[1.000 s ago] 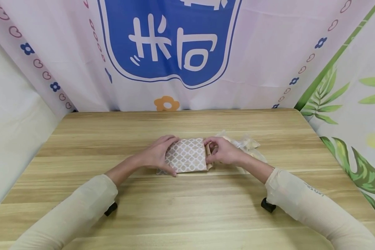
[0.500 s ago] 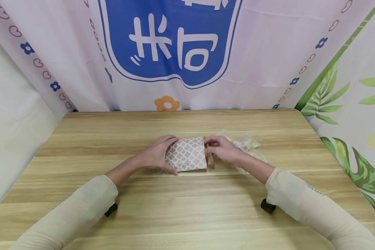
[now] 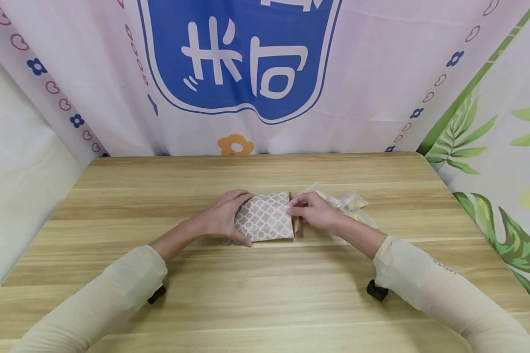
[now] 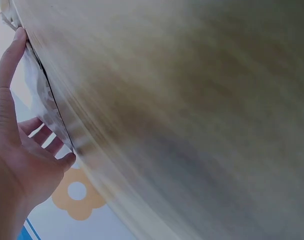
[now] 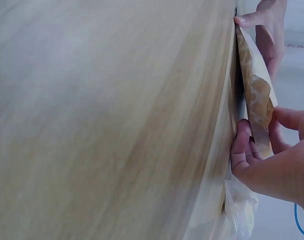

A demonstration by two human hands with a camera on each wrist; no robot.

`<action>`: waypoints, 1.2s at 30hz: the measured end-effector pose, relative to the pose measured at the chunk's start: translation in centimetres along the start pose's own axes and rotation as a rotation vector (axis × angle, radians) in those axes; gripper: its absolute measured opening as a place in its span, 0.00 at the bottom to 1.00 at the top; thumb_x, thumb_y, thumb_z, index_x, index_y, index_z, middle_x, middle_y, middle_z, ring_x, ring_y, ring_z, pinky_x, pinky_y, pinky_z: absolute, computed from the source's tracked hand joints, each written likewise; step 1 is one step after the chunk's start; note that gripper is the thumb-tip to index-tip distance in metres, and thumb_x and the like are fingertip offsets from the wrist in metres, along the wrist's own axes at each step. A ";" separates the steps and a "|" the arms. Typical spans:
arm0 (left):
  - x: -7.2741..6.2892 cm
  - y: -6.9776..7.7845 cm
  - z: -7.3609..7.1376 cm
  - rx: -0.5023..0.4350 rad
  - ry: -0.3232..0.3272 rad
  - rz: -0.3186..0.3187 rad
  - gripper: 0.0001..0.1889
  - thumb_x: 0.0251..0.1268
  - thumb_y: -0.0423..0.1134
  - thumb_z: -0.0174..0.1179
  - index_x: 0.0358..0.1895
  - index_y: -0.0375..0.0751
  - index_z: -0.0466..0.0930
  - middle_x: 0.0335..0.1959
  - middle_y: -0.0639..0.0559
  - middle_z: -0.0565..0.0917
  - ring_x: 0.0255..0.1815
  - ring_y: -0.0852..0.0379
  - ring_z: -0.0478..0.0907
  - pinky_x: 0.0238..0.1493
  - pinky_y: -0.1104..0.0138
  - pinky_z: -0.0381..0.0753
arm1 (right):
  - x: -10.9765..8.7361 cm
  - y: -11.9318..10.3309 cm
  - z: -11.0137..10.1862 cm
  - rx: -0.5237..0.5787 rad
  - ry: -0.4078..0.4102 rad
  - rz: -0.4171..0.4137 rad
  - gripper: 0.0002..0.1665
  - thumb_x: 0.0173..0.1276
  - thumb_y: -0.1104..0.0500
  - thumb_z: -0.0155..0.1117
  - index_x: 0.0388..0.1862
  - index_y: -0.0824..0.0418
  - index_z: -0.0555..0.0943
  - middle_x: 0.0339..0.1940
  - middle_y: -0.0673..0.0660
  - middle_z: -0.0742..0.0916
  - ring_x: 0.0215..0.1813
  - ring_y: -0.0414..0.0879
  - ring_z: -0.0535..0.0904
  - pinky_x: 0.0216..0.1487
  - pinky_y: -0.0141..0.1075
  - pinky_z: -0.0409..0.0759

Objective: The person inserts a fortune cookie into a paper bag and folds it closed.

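A flat tan paper bag (image 3: 265,218) with a white lattice pattern lies in the middle of the wooden table. My left hand (image 3: 226,215) holds its left end, thumb along the near edge and fingers at the far edge. In the left wrist view, that hand (image 4: 29,165) spans the bag (image 4: 48,102) from edge to edge. At the right end, my right hand (image 3: 315,211) pinches the bag's edge between thumb and fingers. The right wrist view shows the paper bag (image 5: 257,92) bulging a little, its brown end partly hidden by the right hand (image 5: 277,160).
Several clear plastic packets (image 3: 353,202) with pale yellow contents lie just right of the bag, partly behind my right hand. The wooden table (image 3: 265,289) reaches a printed curtain (image 3: 357,88) at the back. A leaf-patterned cloth (image 3: 508,196) hangs on the right.
My right thumb has moved up onto the bag's upper face at the right end, and the fingers have shifted along that edge. The left hand keeps its hold.
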State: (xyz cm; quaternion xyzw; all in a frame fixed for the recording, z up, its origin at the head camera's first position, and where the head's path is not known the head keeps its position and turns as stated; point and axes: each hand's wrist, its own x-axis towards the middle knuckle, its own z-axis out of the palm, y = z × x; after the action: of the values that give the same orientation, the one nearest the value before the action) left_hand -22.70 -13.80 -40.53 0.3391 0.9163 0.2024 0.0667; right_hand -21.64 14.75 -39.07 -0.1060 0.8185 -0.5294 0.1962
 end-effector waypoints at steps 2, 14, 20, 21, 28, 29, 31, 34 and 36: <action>0.0 0.1 -0.1 0.004 -0.008 -0.005 0.65 0.37 0.65 0.82 0.77 0.30 0.63 0.75 0.32 0.66 0.76 0.36 0.62 0.76 0.44 0.64 | 0.0 -0.1 0.0 0.006 -0.020 0.008 0.05 0.77 0.63 0.62 0.41 0.65 0.80 0.43 0.55 0.82 0.44 0.46 0.75 0.45 0.37 0.78; -0.1 0.3 -0.5 0.019 -0.005 -0.002 0.63 0.40 0.64 0.80 0.76 0.29 0.63 0.73 0.34 0.69 0.74 0.37 0.66 0.75 0.46 0.66 | -0.1 -0.8 -0.2 0.064 -0.061 0.024 0.11 0.80 0.65 0.55 0.50 0.73 0.80 0.43 0.56 0.81 0.43 0.45 0.75 0.49 0.39 0.79; -0.2 0.3 -0.6 0.033 -0.004 0.001 0.64 0.40 0.65 0.80 0.77 0.29 0.62 0.75 0.33 0.68 0.76 0.36 0.65 0.76 0.45 0.65 | 0.0 -0.7 -0.4 0.087 0.003 0.024 0.14 0.79 0.64 0.59 0.54 0.73 0.82 0.41 0.55 0.83 0.39 0.45 0.75 0.46 0.37 0.81; -0.2 0.3 -0.6 0.037 -0.005 0.003 0.64 0.40 0.65 0.80 0.77 0.29 0.62 0.75 0.33 0.67 0.76 0.36 0.64 0.76 0.45 0.65 | 0.0 -0.7 -0.4 0.091 0.011 0.024 0.14 0.78 0.63 0.60 0.54 0.73 0.83 0.40 0.55 0.83 0.38 0.45 0.75 0.45 0.36 0.80; -0.2 0.7 -0.7 0.045 -0.003 0.008 0.65 0.40 0.65 0.81 0.77 0.28 0.62 0.74 0.33 0.68 0.75 0.36 0.65 0.76 0.46 0.65 | 0.0 -0.8 0.1 0.095 0.028 0.005 0.11 0.77 0.65 0.61 0.48 0.74 0.83 0.34 0.53 0.80 0.35 0.44 0.72 0.41 0.33 0.77; -0.2 0.7 -0.7 0.044 -0.003 0.008 0.65 0.39 0.65 0.81 0.77 0.28 0.62 0.74 0.33 0.68 0.75 0.36 0.65 0.76 0.46 0.65 | 0.1 -0.8 0.1 0.100 0.026 0.005 0.11 0.77 0.65 0.60 0.48 0.74 0.83 0.34 0.53 0.80 0.35 0.44 0.71 0.41 0.33 0.77; -0.1 0.6 -0.7 0.045 -0.003 0.007 0.65 0.40 0.65 0.81 0.77 0.28 0.61 0.74 0.33 0.69 0.75 0.36 0.66 0.76 0.46 0.66 | 0.1 -0.8 0.2 0.105 0.019 0.008 0.11 0.78 0.66 0.59 0.48 0.74 0.82 0.34 0.53 0.80 0.35 0.44 0.71 0.41 0.33 0.75; -0.1 0.7 -0.7 0.043 -0.010 0.002 0.65 0.40 0.64 0.81 0.77 0.28 0.61 0.74 0.33 0.69 0.75 0.36 0.65 0.76 0.45 0.66 | 0.1 -0.8 0.2 0.114 0.004 0.006 0.10 0.79 0.66 0.57 0.46 0.74 0.82 0.32 0.53 0.79 0.35 0.44 0.70 0.40 0.33 0.73; -0.1 0.7 -0.7 0.041 -0.013 -0.001 0.65 0.40 0.64 0.82 0.77 0.28 0.61 0.74 0.33 0.69 0.75 0.36 0.65 0.76 0.45 0.66 | 0.1 -0.8 0.3 0.122 -0.010 0.004 0.09 0.79 0.66 0.56 0.44 0.72 0.81 0.30 0.52 0.77 0.34 0.44 0.69 0.39 0.34 0.72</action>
State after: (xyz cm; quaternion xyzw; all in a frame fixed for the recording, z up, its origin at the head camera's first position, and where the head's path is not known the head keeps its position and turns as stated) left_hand -22.40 -13.65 -39.64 0.3415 0.9199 0.1811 0.0658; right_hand -21.65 14.15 -38.45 -0.0950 0.7841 -0.5772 0.2074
